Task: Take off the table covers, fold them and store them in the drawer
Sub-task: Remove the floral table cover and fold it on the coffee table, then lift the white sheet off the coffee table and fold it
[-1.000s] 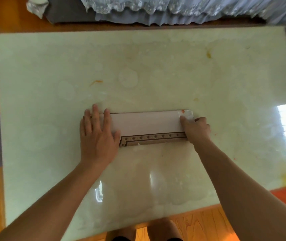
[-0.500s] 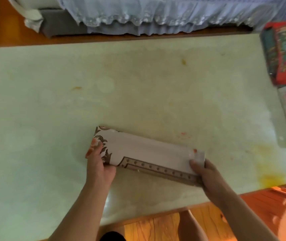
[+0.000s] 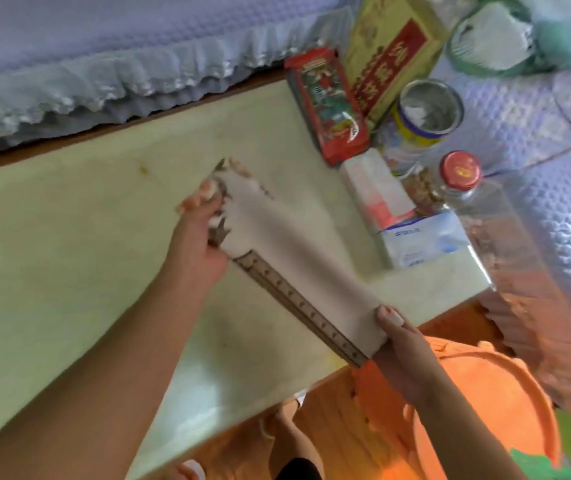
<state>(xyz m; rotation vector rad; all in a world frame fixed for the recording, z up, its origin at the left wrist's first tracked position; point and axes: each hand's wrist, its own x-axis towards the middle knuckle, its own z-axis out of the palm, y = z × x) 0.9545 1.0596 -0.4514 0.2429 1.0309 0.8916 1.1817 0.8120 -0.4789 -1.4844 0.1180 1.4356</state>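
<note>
the folded table cover [image 3: 287, 258] looks light, soft and floppy; left hand [image 3: 195, 247] grips its far end, right hand [image 3: 403, 344] pinches the near end, so both-end support seems wise.

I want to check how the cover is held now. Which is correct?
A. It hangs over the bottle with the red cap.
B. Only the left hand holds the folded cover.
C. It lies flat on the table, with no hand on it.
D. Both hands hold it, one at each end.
D: the left hand grips the far end of the folded cover, and the right hand pinches the near end.
</note>
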